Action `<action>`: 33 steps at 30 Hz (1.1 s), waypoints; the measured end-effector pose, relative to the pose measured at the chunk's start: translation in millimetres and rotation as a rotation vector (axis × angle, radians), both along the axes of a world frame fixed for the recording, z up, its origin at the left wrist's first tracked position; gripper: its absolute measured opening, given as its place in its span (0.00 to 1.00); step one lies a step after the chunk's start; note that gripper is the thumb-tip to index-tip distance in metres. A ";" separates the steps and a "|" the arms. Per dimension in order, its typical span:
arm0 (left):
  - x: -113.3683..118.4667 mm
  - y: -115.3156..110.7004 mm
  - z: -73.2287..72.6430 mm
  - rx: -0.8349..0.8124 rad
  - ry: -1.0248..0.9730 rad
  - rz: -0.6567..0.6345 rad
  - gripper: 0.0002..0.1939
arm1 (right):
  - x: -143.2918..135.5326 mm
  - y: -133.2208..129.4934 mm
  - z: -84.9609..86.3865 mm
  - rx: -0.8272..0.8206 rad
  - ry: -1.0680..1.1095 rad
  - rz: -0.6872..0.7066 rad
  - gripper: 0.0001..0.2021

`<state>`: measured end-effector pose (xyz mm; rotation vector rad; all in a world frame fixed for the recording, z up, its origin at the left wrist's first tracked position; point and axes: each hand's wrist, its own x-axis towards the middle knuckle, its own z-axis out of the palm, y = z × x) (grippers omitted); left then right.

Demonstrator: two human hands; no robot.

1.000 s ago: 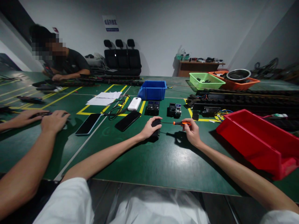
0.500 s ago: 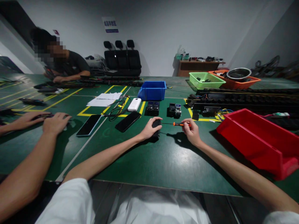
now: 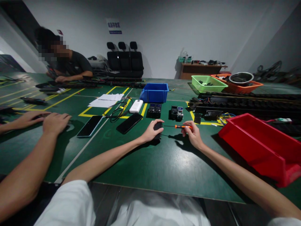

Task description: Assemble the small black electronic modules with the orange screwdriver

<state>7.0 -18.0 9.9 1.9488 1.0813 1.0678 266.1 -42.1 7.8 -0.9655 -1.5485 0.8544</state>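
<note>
My left hand point(image 3: 150, 131) is closed around a small black box-shaped part point(image 3: 158, 128) and keeps it on or just over the green tabletop point(image 3: 131, 160). In my right hand point(image 3: 193, 135) is a screwdriver point(image 3: 182, 126) with an orange and black handle, gripped between thumb and fingers. Its thin shaft points left at the right side of the black part; I cannot tell whether the tip touches. Beyond my hands stand a pair of black devices point(image 3: 154, 110) and another dark and silver device pair point(image 3: 176, 113).
A red bin point(image 3: 254, 147) stands at right, a blue bin point(image 3: 154, 93) ahead. Left of my hands lie a black phone point(image 3: 129, 123), a teal-edged phone point(image 3: 90, 126) and a white power bank point(image 3: 136, 106). A co-worker's hands point(image 3: 55, 124) work at far left; another person point(image 3: 70, 66) sits opposite.
The view has shifted slightly. My left hand still holds the black part, and the fingers of my right hand have changed position a little on the screwdriver handle.
</note>
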 end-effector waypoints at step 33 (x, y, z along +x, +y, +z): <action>1.3 -0.4 -6.1 -0.008 0.016 0.019 0.19 | -5.4 -14.9 3.3 -0.124 0.075 0.025 0.15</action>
